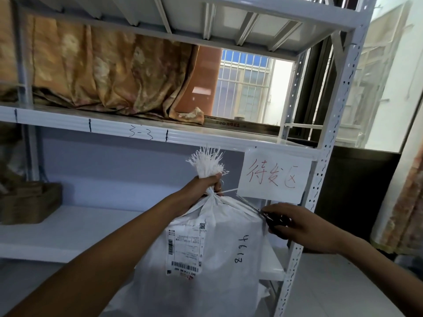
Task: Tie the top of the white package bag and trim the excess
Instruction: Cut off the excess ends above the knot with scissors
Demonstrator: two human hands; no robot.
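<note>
One tie tail (229, 191) sticks right from the bag (206, 259) neck; left hand (206, 186) fists the neck, right hand (295, 225) clasps scissors (256, 210) just below-right, blades pointing up-left at it

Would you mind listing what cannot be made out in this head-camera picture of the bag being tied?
- Scissors: handles hidden inside the right hand; blades thin and blurred.
- Tie on the white bag: the left hand covers the neck, so the knot is unseen.
- Shipping label: print too small to read.
- Bag bottom: cut off by the lower edge.
</note>
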